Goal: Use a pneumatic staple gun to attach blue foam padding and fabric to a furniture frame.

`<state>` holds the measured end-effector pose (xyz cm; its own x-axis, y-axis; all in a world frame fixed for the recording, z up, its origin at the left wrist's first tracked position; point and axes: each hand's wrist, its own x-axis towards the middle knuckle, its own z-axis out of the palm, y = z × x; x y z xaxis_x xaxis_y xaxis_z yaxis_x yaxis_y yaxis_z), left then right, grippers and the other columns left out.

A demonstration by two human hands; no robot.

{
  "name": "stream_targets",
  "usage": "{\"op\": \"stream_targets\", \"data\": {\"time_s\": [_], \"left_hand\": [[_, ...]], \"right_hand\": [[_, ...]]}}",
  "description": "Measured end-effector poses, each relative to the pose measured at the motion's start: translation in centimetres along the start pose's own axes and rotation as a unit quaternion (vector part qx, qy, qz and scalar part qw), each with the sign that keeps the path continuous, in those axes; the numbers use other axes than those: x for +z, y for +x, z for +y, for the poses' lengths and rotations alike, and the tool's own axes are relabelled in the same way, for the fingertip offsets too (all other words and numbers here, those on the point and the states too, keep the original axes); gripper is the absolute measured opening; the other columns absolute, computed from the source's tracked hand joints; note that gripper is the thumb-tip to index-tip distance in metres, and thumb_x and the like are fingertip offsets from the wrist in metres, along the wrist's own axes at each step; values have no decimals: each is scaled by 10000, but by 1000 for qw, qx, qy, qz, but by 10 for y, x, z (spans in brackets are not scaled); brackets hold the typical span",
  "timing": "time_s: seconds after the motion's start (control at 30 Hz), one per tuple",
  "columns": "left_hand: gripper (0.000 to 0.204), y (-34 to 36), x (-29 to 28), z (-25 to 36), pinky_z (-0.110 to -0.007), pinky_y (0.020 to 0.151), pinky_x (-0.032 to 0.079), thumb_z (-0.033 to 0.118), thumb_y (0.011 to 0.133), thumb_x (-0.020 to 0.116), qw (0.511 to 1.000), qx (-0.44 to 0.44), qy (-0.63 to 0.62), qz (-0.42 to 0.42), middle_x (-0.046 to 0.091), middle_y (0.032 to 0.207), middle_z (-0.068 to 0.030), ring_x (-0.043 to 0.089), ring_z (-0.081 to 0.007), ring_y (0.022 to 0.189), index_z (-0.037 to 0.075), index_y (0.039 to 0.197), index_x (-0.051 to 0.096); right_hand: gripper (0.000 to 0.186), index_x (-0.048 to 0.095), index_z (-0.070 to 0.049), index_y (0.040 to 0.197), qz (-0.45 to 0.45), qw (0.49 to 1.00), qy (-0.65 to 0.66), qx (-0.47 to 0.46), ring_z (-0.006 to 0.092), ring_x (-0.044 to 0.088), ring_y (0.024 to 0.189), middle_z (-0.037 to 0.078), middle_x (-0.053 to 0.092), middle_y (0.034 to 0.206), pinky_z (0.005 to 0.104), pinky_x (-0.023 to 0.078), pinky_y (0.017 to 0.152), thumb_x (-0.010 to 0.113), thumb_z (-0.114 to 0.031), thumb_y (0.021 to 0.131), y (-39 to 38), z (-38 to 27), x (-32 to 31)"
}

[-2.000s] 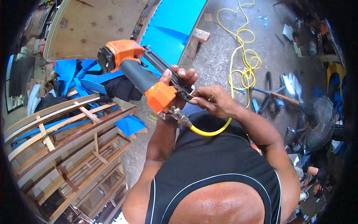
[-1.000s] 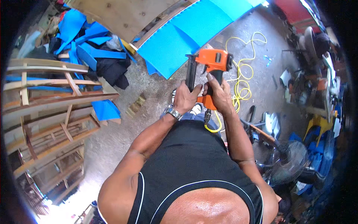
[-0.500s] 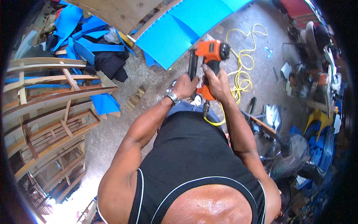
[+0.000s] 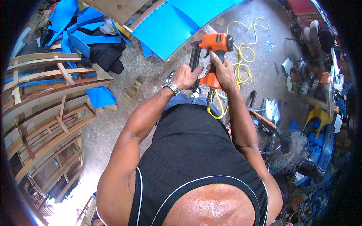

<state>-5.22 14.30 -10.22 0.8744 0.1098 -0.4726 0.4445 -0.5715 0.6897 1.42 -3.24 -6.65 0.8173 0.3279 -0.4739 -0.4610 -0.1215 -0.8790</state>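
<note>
An orange and black nail gun (image 4: 213,41) is held upright in front of my body, a metal fitting and yellow air hose (image 4: 217,115) hanging from its lower end. My right hand (image 4: 225,72) is wrapped round the black handle, thumb near the trigger. My left hand (image 4: 184,77), with a metal watch at the wrist, grips the black magazine on the tool's left side. Some of the fingers of both hands are hidden behind the tool.
Blue foam on a board (image 4: 169,26) lies ahead; blue offcuts (image 4: 81,41) and black cloth are at upper left. Stacked wooden frames (image 4: 45,94) line the left. A coiled hose (image 4: 245,56) lies on the concrete floor (image 4: 113,124); a fan (image 4: 290,150) and clutter fill the right.
From being tilted with my fingers at the magazine's end, the nail gun has turned upright, my right hand moving onto its handle. Lately, tool and hands appear slightly higher in the picture.
</note>
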Motion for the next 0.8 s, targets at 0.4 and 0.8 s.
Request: {"op": "stream_targets", "data": {"time_s": [0.4, 0.8], "left_hand": [[475, -56, -12, 41, -592, 661, 501, 469, 1054, 502, 992, 75, 5, 103, 643, 705, -291, 672, -500, 748, 1, 994, 562], [447, 18, 40, -11, -482, 753, 542, 349, 928, 773, 951, 78, -223, 201, 719, 899, -274, 736, -409, 887, -41, 1049, 592]], "right_hand": [[534, 565, -67, 1183, -158, 910, 382, 12, 151, 653, 640, 30, 637, 834, 352, 614, 622, 581, -578, 1029, 9, 66, -43], [353, 577, -48, 1117, -72, 974, 194, -93, 158, 661, 692, 54, 639, 776, 314, 560, 638, 650, -384, 1040, 17, 0, -4]]}}
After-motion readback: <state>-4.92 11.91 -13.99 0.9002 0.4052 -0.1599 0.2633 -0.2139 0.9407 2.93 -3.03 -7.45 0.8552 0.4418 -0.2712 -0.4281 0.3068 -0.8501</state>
